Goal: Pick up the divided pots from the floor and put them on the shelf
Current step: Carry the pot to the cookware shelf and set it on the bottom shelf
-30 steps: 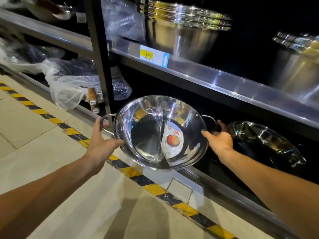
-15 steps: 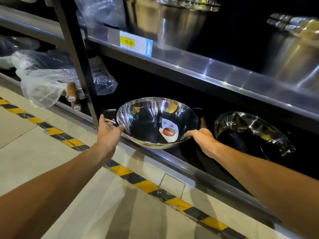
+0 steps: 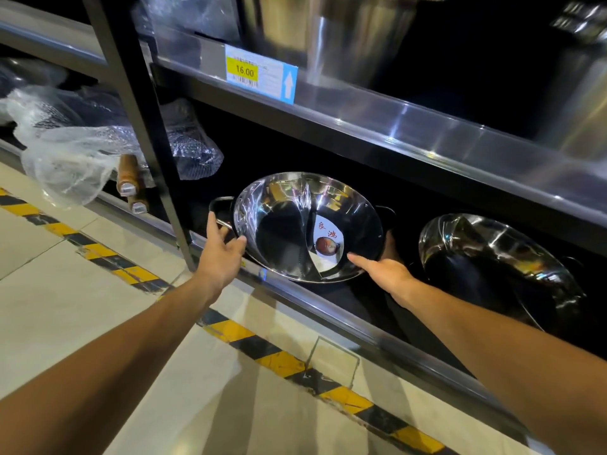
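Pot: the divided pot (image 3: 308, 226) is polished steel, rigid, thin-walled, so I judge it light for its width but slick and quick to slide or ring against the shelf.
Divider: a curved wall runs down the middle, with a paper label (image 3: 326, 241) stuck in the half nearer my right hand.
Where to hold: the two loop handles either side of the pot are the sure grip; the smooth rim is the poorer one, as it could slip.
Pot's place: it sits tilted on the bottom shelf (image 3: 345, 323), its near rim just over the shelf's front rail, mouth facing me.
Left hand: my left hand (image 3: 223, 251) is at the pot's left side, fingers (image 3: 215, 224) spread and loose, one reaching the left handle (image 3: 220, 205), thumb touching the rim; not clamped.
Right hand: my right hand (image 3: 381, 267) lies against the pot's lower right rim, fingers apart and extended, partly hidden behind the bowl; whether they hook the right handle I cannot tell.
Neighbour: a second pot (image 3: 492, 261) leans right of mine, apart from it.
Risk: letting go too soon could let it slide forward off the rail.
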Demonstrator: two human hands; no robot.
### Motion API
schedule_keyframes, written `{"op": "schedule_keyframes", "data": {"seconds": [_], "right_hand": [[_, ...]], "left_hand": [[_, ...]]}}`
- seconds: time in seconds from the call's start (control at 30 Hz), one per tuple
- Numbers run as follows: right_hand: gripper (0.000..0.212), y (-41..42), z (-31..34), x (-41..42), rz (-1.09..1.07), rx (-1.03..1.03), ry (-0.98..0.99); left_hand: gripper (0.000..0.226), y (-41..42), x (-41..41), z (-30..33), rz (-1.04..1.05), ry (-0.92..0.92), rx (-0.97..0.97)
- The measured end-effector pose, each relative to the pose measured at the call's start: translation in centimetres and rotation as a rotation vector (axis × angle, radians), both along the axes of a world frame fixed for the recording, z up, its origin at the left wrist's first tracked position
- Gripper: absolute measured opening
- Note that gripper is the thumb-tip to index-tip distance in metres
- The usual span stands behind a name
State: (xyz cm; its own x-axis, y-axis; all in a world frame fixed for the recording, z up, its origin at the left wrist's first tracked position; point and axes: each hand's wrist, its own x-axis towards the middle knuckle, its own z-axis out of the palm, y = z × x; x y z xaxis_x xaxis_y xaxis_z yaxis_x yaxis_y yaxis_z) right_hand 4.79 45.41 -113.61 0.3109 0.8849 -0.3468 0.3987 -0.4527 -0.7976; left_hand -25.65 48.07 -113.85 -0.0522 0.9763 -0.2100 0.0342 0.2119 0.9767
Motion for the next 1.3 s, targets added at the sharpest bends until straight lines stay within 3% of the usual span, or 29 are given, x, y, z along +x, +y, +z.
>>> {"op": "schedule_keyframes", "data": {"seconds": [0.07, 0.13, 0.2, 0.33, 0.4, 0.53, 0.77, 0.87, 0.97, 1.13, 1.3], "right_hand": [[0.096, -0.9, 0.4, -0.3, 0.046, -0.017, -0.113], [0.073, -1.9, 0.4, -0.7, 0.086, 0.004, -0.242], [0.058, -3.2, 0.8, -1.4, 0.109, 0.07, -0.339], [0.069, -5.5, 1.6, -2.0, 0.291, 0.106, -0.575], [0.077, -6.4, 1.6, -2.3, 0.427, 0.137, -0.691], [0.084, -7.4, -0.1, -2.3, 0.57, 0.076, -0.824], [0.083, -6.6, -1.8, -0.5, 0.644, 0.105, -0.847], [0.083, -4.6, -1.8, -1.0, 0.667, 0.15, -0.826], [0.086, -3.1, -1.4, -1.7, 0.651, 0.138, -0.764], [0.076, -3.1, -0.6, -1.2, 0.554, 0.221, -0.611], [0.075, -3.2, -0.9, -1.0, 0.559, 0.21, -0.668]], "left_hand": [[0.072, -0.5, 0.1, -0.1, -0.07, 0.121, 0.033], [0.061, -1.3, 0.1, -0.5, -0.133, 0.365, 0.072], [0.065, -2.8, 0.0, -1.0, -0.188, 0.579, 0.12], [0.065, -5.6, -0.5, -1.5, -0.385, 0.943, 0.511], [0.064, -6.2, -0.6, -1.8, -0.507, 1.068, 0.617], [0.066, -6.6, 0.0, -2.3, -0.563, 1.155, 0.556], [0.066, -3.8, -0.7, -2.3, -0.617, 1.39, 0.561], [0.063, -1.3, -0.4, -1.1, -0.597, 1.529, 0.411], [0.066, -0.4, -0.4, -0.5, -0.524, 1.547, 0.31], [0.066, -2.5, -1.3, -1.6, -0.559, 1.49, 0.587], [0.064, -3.3, -1.5, -2.7, -0.588, 1.474, 0.571]]}}
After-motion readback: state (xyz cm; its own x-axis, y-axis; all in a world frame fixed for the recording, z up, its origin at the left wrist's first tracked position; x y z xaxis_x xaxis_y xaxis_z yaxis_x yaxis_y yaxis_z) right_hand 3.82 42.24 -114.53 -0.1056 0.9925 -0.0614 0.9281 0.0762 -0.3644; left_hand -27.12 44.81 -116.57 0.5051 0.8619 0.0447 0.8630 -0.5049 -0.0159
